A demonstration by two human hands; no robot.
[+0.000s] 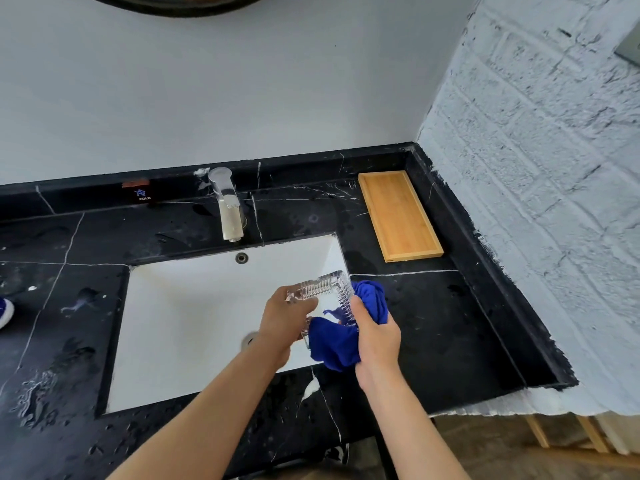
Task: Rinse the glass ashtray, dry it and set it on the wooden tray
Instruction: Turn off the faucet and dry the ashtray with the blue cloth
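My left hand (285,317) and right hand (375,337) are both curled closed in a grip, forearms angled inward, wrists close together

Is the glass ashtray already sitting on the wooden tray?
No, the glass ashtray is held over the sink; the wooden tray lies bare.

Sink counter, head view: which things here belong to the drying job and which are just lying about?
In the job:
glass ashtray, held by the left hand
blue cloth, gripped in the right hand
wooden tray, bare, at the back right
faucet, not running

Lying about:
cold label on the backsplash
blue-and-white object at the left edge, unidentifiable
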